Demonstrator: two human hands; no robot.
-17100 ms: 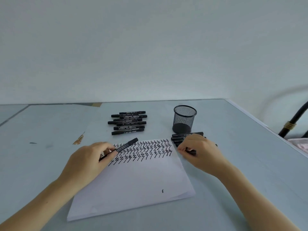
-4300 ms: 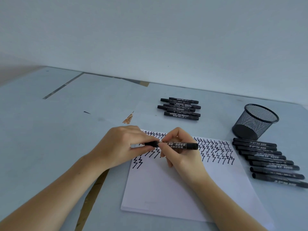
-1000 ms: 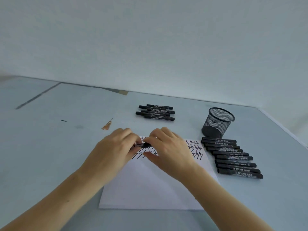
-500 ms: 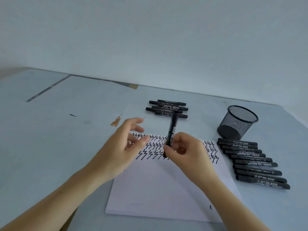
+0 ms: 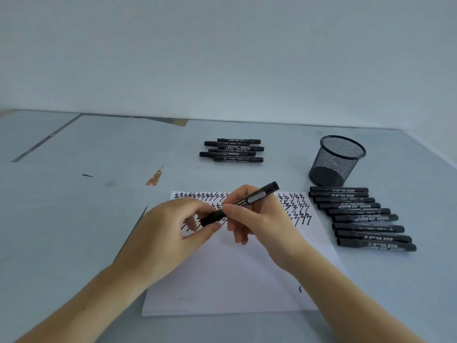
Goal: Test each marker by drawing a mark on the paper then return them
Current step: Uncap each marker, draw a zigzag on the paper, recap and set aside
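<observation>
Together over the paper [image 5: 235, 276], both hands curled round one tilted marker [image 5: 243, 201]: left hand [image 5: 170, 233] pinching its lower end, right hand [image 5: 257, 219] its barrel.

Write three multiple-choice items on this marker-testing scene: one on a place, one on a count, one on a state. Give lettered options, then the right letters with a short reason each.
1. Where does the mesh cup stand?
A. On the paper
B. On the table, behind the right-hand row of markers
C. Left of the far group of markers

2. How many markers lie in the right-hand row?
A. Four
B. Nine
C. Fifteen

3. What is the state of the held marker?
A. Gripped by both hands above the paper
B. Lying loose on the paper
C. Standing in the cup

Answers:
1 B: the cup stands on the bare table just beyond the row's far end.
2 B: nine barrels can be counted side by side.
3 A: the left hand pinches its lower end, while the right hand holds the barrel.
</observation>
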